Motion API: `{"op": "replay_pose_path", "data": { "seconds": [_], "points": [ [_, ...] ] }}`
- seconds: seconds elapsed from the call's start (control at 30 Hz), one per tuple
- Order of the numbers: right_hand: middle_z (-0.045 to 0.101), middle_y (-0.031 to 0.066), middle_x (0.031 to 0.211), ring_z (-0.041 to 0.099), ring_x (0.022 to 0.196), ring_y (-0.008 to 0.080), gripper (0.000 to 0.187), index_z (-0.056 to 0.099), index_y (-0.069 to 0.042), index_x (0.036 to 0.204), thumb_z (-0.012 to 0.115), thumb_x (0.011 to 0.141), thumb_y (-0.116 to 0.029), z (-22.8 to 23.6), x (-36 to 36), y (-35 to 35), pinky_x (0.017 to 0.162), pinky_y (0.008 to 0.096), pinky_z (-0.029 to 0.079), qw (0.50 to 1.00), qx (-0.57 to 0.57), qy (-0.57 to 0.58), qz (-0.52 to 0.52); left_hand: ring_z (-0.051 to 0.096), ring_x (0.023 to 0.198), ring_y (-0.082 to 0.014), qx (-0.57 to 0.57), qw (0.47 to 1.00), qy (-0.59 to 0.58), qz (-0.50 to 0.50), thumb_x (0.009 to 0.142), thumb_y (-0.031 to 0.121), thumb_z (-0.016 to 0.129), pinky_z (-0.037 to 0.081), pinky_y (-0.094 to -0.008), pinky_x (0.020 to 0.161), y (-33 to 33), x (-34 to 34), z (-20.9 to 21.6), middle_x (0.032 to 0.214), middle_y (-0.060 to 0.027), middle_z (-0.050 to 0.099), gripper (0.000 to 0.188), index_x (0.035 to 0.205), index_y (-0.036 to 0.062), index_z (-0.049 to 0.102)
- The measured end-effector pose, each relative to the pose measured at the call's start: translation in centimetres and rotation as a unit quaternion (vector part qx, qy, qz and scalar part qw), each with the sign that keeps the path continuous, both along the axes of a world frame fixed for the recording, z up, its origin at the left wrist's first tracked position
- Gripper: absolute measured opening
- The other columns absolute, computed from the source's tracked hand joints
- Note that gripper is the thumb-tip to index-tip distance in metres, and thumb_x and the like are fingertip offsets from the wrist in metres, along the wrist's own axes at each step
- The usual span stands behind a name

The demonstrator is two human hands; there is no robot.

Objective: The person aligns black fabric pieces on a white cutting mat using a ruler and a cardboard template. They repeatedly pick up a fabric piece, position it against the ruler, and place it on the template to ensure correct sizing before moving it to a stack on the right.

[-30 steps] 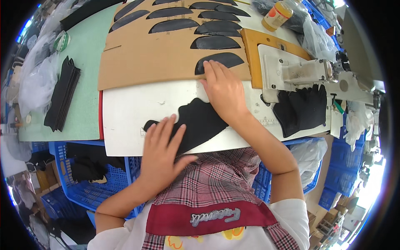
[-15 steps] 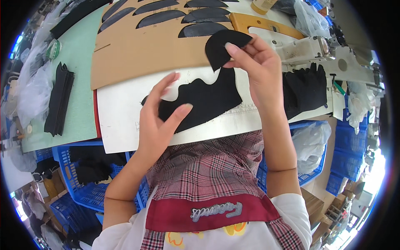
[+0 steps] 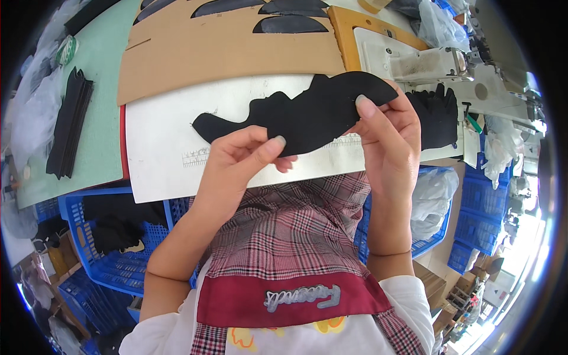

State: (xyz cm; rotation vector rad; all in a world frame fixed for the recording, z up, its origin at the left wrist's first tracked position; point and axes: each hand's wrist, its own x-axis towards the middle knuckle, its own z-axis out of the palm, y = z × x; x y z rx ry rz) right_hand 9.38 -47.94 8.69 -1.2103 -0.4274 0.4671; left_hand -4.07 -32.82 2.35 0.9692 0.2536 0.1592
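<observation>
My left hand pinches the lower edge of a wavy-edged black fabric piece, thumb on top and fingers underneath. A smaller curved black fabric piece is gripped between the thumb and fingers of my right hand. It overlaps the right end of the wavy piece; black on black, the border between them is hard to see. Both pieces are over the white table, which has ruler marks printed near its front edge.
Beyond the fabric lies a cardboard sheet bearing dark half-moon pieces. A sewing machine stands at the right, near stacked black pieces. Folded black strips lie on the green surface at left. Blue baskets flank my lap.
My right hand has brought the curved piece down and right, onto the wavy piece's end. My left hand has closed on the wavy piece, now lifted in part. The view has shifted slightly.
</observation>
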Motion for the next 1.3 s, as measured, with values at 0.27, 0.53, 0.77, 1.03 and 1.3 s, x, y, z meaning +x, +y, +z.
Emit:
{"op": "replay_pose_path", "data": {
  "seconds": [0.27, 0.53, 0.77, 1.03, 1.3],
  "points": [
    [0.069, 0.0103, 0.092, 0.064, 0.076, 0.0119, 0.026, 0.068, 0.006, 0.106, 0.074, 0.082, 0.002, -3.0, 0.5, -2.7, 0.07, 0.0243, 0.053, 0.997, -0.056, -0.056, 0.008, 0.052, 0.079, -0.0089, 0.262, 0.958, 0.064, 0.094, 0.086, -0.004, 0.067, 0.043, -0.021, 0.071, 0.3, -2.9, 1.5, 0.087, -0.0024, 0.056, 0.01, 0.096, -0.0068, 0.067],
    [0.067, 0.0039, 0.083, 0.062, 0.071, 0.0077, 0.015, 0.065, 0.003, 0.097, 0.073, 0.084, -0.001, -4.1, -0.8, -2.7, 0.067, 0.02, 0.049, 0.988, -0.136, -0.056, 0.037, 0.051, 0.08, -0.0087, 0.367, 0.913, 0.104, 0.144, 0.087, 0.003, 0.067, 0.043, -0.0224, 0.078, 0.2, -4.4, 1.9, 0.086, -0.0014, 0.056, 0.024, 0.11, -0.0007, 0.062],
    [0.068, -0.0001, 0.081, 0.06, 0.08, 0.0059, 0.01, 0.07, -0.003, 0.09, 0.074, 0.083, -0.01, -5.3, 0.0, -2.1, 0.066, 0.0199, 0.044, 0.957, -0.227, -0.179, -0.002, 0.048, 0.077, -0.0088, 0.431, 0.88, 0.085, 0.182, 0.087, 0.003, 0.067, 0.039, -0.0231, 0.073, -0.2, -4.2, 0.0, 0.084, -0.0016, 0.055, 0.027, 0.111, 0.0013, 0.055],
    [0.067, 0.0, 0.077, 0.055, 0.066, 0.0049, 0.013, 0.072, -0.001, 0.091, 0.075, 0.082, -0.01, -6.9, 1.6, -2.0, 0.062, 0.0192, 0.044, 0.935, -0.299, -0.19, 0.036, 0.047, 0.077, -0.0084, 0.51, 0.83, 0.155, 0.164, 0.086, 0.003, 0.068, 0.038, -0.0225, 0.075, -0.1, -3.3, -1.4, 0.082, -0.0004, 0.055, 0.028, 0.111, 0.001, 0.055],
    [0.065, 0.0002, 0.074, 0.057, 0.067, 0.0044, 0.017, 0.068, 0.0, 0.092, 0.076, 0.079, -0.007, -7.5, 2.2, -1.6, 0.063, 0.0188, 0.046, 0.933, -0.3, -0.195, 0.031, 0.042, 0.077, -0.0144, 0.536, 0.806, 0.19, 0.165, 0.083, 0.01, 0.073, 0.033, -0.0318, 0.084, -0.4, -2.8, -0.9, 0.078, 0.0006, 0.06, 0.031, 0.11, 0.0068, 0.057]
  ]
}}
